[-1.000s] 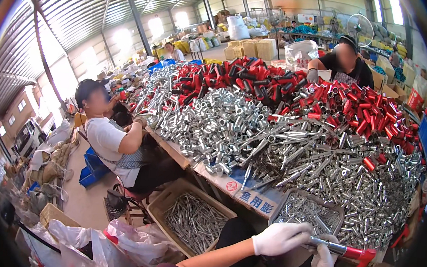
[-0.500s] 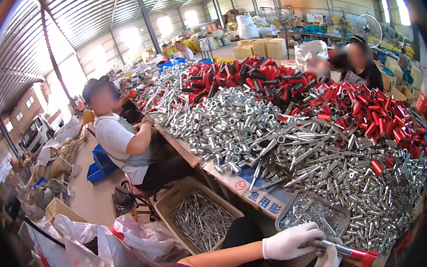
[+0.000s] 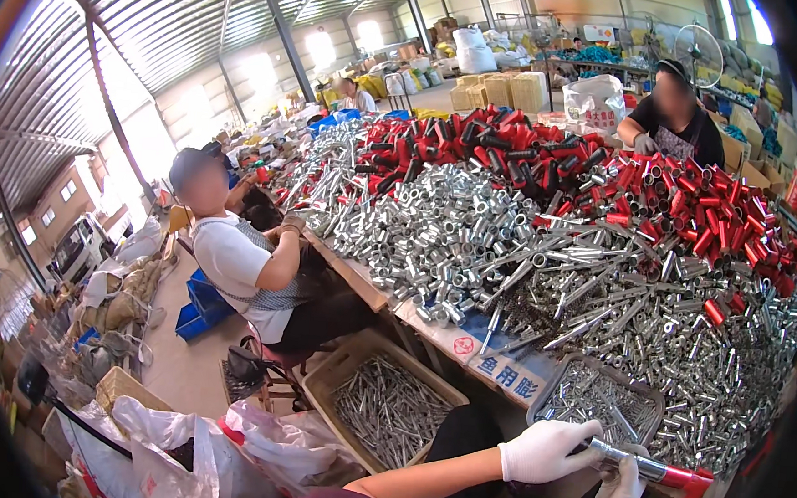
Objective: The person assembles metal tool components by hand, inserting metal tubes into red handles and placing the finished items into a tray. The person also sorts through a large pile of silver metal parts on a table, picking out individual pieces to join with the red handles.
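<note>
Both of my hands wear white gloves and hold one tool-like piece at the lower right: a silver metal tube (image 3: 652,467) with a red end that has a red crosspiece (image 3: 692,495). My left hand (image 3: 550,451) is closed round the tube's left end. Just right of it, my right hand (image 3: 619,493) grips the tube from below, at its middle. The piece lies nearly level, its red end pointing right. Close behind my hands, a clear plastic tray (image 3: 549,384) holds small metal parts.
A large heap of silver sleeves (image 3: 446,220), bolts and red tubes (image 3: 711,213) covers the table. Left of my knees stands a beige crate (image 3: 340,435) of metal rods, beside white sacks (image 3: 193,474). One co-worker (image 3: 252,254) sits at the left; another (image 3: 685,120) is across the heap.
The whole view has shifted slightly, and my hands keep the same grip on the tube. The co-worker across the heap has drawn a stretched arm back.
</note>
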The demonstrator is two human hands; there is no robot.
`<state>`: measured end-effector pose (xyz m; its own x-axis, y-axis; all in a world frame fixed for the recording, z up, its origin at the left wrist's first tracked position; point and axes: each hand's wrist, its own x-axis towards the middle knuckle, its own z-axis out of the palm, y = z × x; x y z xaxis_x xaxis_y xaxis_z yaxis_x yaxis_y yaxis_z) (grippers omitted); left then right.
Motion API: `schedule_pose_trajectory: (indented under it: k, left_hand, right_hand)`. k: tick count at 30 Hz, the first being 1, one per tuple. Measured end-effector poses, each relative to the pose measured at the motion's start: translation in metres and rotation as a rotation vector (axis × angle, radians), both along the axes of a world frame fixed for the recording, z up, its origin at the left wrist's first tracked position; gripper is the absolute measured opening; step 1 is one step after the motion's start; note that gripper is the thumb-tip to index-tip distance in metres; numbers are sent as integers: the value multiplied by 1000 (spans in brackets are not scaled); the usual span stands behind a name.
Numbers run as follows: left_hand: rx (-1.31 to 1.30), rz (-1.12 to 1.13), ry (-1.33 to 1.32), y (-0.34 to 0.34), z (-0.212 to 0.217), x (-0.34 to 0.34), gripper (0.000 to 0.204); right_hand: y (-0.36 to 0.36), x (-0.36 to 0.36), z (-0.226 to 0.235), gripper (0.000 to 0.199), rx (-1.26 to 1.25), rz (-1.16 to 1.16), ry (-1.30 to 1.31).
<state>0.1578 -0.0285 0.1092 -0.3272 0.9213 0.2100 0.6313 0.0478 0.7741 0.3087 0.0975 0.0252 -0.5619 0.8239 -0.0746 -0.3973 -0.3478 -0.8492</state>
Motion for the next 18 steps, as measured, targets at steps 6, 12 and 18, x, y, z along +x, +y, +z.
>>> schedule_pose_trajectory:
  k: [6,12,18]
  left_hand:
    - [-600,-127,-727,7,17,-14,31]
    - [192,-82,291,0,4,0,40]
    - [-220,-313,-325,3,17,-5,38]
  right_hand:
    - [5,6,-7,24,168,70,-68]
    - [5,5,9,23,-56,-4,-17]
    - [7,19,11,14,167,53,-109]
